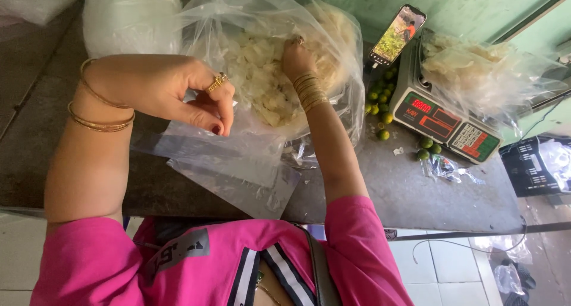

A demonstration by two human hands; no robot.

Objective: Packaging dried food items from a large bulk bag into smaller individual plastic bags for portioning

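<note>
A big clear plastic bag [333, 26] full of pale, whitish crisp pieces [256, 74] lies open on the grey counter [416, 193]. My right hand [296, 56] reaches deep into the bag, its fingers buried among the pieces; whether they close on any is hidden. My left hand [178, 92], with a gold ring and bangles, pinches the edge of a small clear plastic bag [196, 151] that hangs flat over the counter's front.
A digital scale [446, 124] at the right carries another clear bag of pale pieces [482, 68]. A phone [397, 34] leans against it. Small green limes [380, 113] lie beside the scale. A second white bag [131, 17] stands at the back left.
</note>
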